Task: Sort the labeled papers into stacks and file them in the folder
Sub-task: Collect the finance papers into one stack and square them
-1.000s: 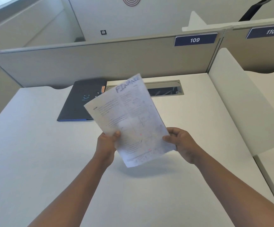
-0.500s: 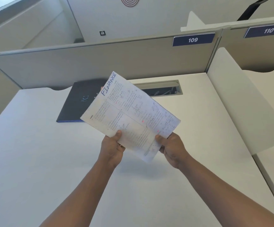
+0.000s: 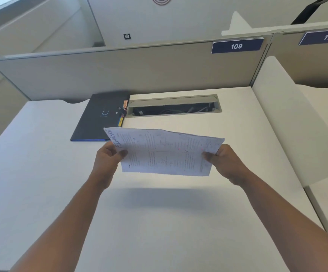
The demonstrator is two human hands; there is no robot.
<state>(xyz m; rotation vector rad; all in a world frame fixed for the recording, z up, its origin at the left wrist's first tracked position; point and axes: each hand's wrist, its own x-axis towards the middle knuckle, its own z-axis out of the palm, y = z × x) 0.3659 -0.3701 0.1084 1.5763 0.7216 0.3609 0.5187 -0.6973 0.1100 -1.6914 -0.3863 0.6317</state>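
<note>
Since the earlier frames the papers (image 3: 165, 152) had swung from upright to lying sideways, long edges running left to right, and both hands had shifted to the short ends. Nearest, the left hand (image 3: 108, 156) pinched the left end with its thumb on top, just below the handwritten word FINANCE, and the right hand (image 3: 221, 160) pinched the right end the same way. Held so, the sheets hung above the desk (image 3: 41, 173), touching nothing, their shadow on the surface below. They looked like several thin white printed pages with small diagrams, edges slightly out of line and the top right corner a little ragged. To square them well, I judge the person should loosen both grips a little and tap one long edge on the desk. Farther off, left of centre, the dark folder (image 3: 98, 116) lay closed, coloured tabs at its right edge, beside the cable tray (image 3: 174, 107).
</note>
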